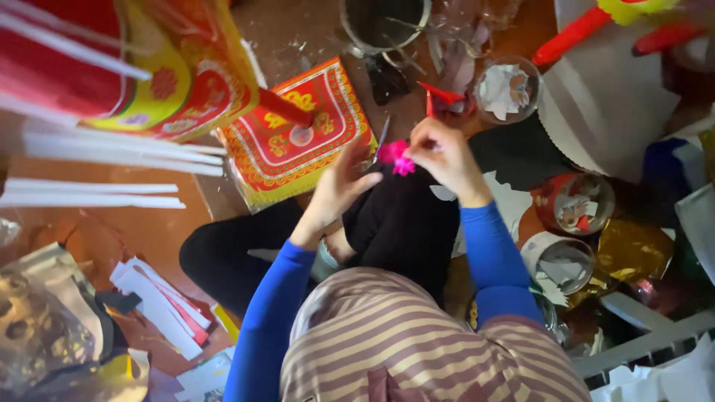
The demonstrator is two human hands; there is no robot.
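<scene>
Pinched between the fingertips of the right hand [445, 155]: a small bright pink paper flower [395, 157], held above the person's black-clad knee [406, 216]. Left hand [339, 186]: raised beside it, fingers spread and loosely curled, the tips just at the flower's edge; whether it truly grips the flower or only steadies it cannot be told. Both forearms in blue sleeves [488, 257], over a striped top. Step in hand, as judged: shaping or assembling the pink piece with both hands, fine finger work well short of being set down. Next move, as judged, calls for a steady pinch and small turns, the thin paper being easy to tear or crush. Surroundings: red-and-gold patterned paper sheet [298, 134] on the floor just ahead; white rods [119, 145] to the left; round containers of paper scraps [508, 89] to the right; a dark bucket [383, 26] at top.
</scene>
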